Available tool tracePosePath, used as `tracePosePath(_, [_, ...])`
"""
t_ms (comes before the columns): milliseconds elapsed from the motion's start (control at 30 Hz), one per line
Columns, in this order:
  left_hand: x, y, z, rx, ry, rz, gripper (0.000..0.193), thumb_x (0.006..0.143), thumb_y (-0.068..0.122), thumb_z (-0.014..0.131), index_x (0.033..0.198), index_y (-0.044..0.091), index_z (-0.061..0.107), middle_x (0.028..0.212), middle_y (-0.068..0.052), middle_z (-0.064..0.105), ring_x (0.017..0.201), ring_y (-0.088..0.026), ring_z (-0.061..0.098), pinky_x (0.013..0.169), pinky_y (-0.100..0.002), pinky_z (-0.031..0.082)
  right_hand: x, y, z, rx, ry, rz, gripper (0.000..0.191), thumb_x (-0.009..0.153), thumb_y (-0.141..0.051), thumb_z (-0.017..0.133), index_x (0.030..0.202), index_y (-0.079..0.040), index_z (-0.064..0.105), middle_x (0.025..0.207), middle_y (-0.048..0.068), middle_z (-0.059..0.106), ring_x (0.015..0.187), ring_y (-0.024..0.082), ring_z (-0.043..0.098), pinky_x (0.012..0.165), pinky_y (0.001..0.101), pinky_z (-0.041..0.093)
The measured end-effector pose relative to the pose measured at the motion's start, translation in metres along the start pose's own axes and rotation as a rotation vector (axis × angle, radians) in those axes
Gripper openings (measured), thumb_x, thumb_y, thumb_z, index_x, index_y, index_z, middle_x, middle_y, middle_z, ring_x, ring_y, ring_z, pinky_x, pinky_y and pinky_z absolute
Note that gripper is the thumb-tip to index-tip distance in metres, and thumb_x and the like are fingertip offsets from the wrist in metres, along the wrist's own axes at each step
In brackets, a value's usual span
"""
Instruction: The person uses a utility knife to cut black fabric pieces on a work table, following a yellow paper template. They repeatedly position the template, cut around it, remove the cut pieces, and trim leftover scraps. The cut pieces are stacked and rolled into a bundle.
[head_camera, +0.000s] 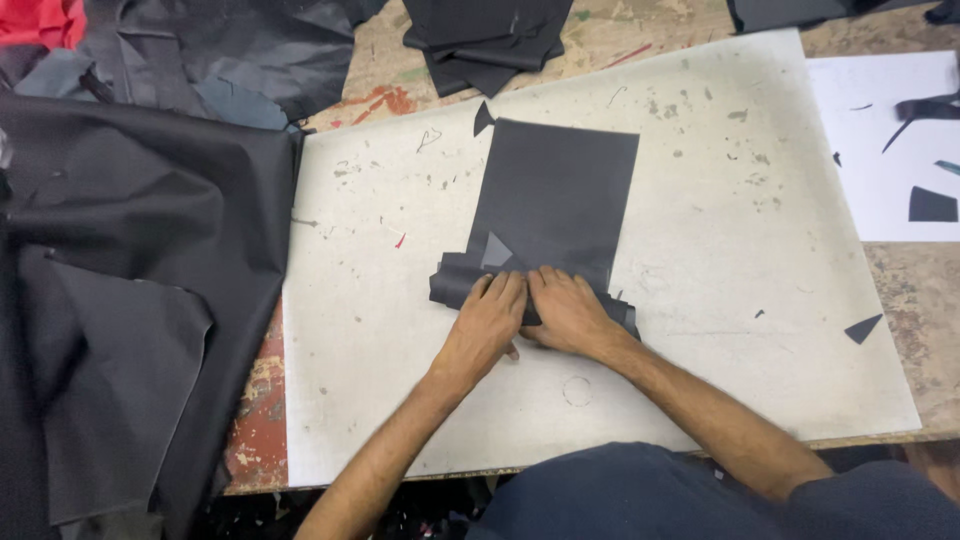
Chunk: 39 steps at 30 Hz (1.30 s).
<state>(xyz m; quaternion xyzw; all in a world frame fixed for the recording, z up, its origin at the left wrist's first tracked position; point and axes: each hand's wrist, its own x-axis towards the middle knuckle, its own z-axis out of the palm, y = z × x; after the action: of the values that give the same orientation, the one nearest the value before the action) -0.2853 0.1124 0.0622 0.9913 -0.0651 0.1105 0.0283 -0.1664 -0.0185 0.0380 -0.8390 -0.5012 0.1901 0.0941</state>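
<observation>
Two bare hands press side by side on a dark sheet (555, 190) lying on a scuffed white cutting board (720, 300), seen from the head camera. The left hand (490, 320) lies palm down with fingers together and extended, flat on the rolled near end of the sheet (455, 280); it presses rather than grips. The right hand (568, 312) lies just beside it, thumb edges nearly touching, fingers likewise flat and together on the same rolled end. The sheet sits near the middle of the board, its far part flat and rectangular, its near edge curled into a roll under both hands. A small pale triangular fold (495, 250) shows on the sheet just beyond the left fingertips.

On the board, a small dark triangular scrap (483, 117) lies touching the sheet's far left corner, and a larger dark scrap (863, 328) lies toward the board's right edge, well apart from the sheet. Left of the board, a large heap of black material (130, 290) overlaps its left edge. Beyond the board's far edge lies a stack of dark cut pieces (485, 40). Right of the board, a white paper (885, 140) carries several dark offcuts.
</observation>
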Motion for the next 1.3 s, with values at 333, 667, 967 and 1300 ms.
tracePosePath(333, [0.068,-0.057,0.029,-0.243,-0.399,-0.047,0.076,0.039,0.038,0.102,0.100,0.003,0.074,0.096,-0.012,0.075,0.091,-0.032,0.072,0.081,-0.042,0.056,-0.015,0.011,-0.002,-0.062,0.237,-0.014,0.094,0.083,-0.057,0.076,0.146,0.004,0.040,0.142,0.031,0.038,0.137,0.046,0.037,0.116,0.0641,0.031])
tracePosePath(667, [0.152,-0.103,0.040,-0.537,-0.984,-0.224,0.091,0.037,0.049,0.096,0.112,0.001,0.076,0.103,-0.024,0.079,0.096,-0.037,0.077,0.084,-0.041,0.061,0.003,0.026,0.022,-0.428,0.464,-0.080,0.117,0.070,-0.073,0.070,0.146,0.008,0.036,0.139,0.033,0.049,0.128,0.045,0.049,0.106,0.0596,0.038])
tracePosePath(967, [0.082,-0.032,0.013,0.363,-0.131,-0.032,0.123,0.034,0.054,0.098,0.135,0.000,0.051,0.139,-0.018,0.052,0.132,-0.031,0.052,0.113,-0.051,0.037,0.042,0.054,-0.037,-0.143,0.186,-0.057,0.091,0.074,-0.060,0.081,0.128,0.008,0.056,0.121,0.023,0.064,0.114,0.033,0.062,0.099,0.0442,0.049])
tracePosePath(1300, [0.148,-0.093,0.053,-0.080,-0.484,-0.072,0.100,0.050,0.028,0.102,0.134,0.002,0.054,0.131,-0.015,0.060,0.127,-0.031,0.055,0.105,-0.042,0.046,0.050,0.058,-0.051,-0.287,0.281,-0.133,0.108,0.067,-0.065,0.083,0.135,0.011,0.050,0.127,0.029,0.053,0.113,0.040,0.056,0.089,0.0481,0.049])
